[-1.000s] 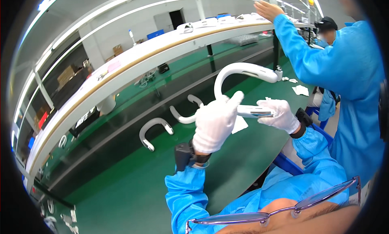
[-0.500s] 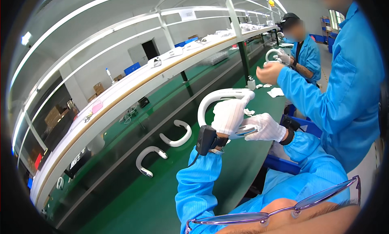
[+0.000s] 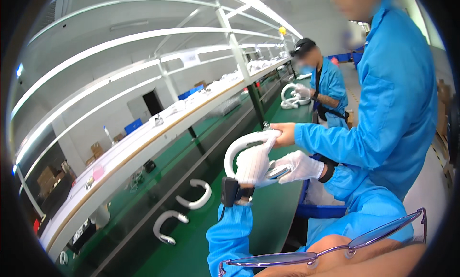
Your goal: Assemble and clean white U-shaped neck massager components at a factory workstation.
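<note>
Holding a white curved device (image 3: 240,142), arc above curled left hand (image 3: 253,165), lower end pinched in right hand (image 3: 300,166)

Bright, even indoor light, mostly from the ceiling light strip (image 3: 269,17) above the long white shelf (image 3: 127,159). Bluish glare spot (image 3: 19,70) high over the shelf's near end. Dark belt (image 3: 129,219) below the shelf is dimmer, shaded. Heavy fisheye: rail (image 3: 191,31) over the shelf bows, black rim all round. Smeared blur over both people's faces right of the shelf; shelf's far end soft.
</note>
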A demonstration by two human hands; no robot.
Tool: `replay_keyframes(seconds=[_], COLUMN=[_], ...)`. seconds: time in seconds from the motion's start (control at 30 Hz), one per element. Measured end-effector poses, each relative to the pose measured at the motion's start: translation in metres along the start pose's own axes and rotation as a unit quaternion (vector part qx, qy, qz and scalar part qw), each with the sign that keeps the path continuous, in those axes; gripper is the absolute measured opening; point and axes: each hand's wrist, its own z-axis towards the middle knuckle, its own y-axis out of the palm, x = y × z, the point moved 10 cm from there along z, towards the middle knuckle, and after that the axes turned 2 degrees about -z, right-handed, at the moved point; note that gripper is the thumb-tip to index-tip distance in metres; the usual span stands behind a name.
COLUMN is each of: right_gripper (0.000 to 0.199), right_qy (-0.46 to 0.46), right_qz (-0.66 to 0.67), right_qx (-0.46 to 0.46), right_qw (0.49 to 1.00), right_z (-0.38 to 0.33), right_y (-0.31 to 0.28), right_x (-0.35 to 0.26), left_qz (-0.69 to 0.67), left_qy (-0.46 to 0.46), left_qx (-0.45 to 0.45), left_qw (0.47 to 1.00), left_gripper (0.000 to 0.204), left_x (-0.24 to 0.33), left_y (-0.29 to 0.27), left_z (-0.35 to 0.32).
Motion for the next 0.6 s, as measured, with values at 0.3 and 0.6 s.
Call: replay_keyframes(seconds=[0.3,0.6], right_gripper=[0.043,0.033], right_qy=[0.101,0.162], right_qz=[-0.125,0.131], right_qx=[0.25,0.542], right_qw=[0.955,0.814], right_z=[-0.03,-0.127], right_y=[-0.143,-0.202], right_x=[0.03,0.112], left_qz=[-0.02,0.014], left_qy=[-0.028,-0.116], left_qx=[0.312,-0.107], left_qw=[0.949,0.987], left_gripper=[0.039,0.023], left_x=[-0.01,-0.075], left_y=[-0.038,0.091], left_z=[-0.079,-0.15])
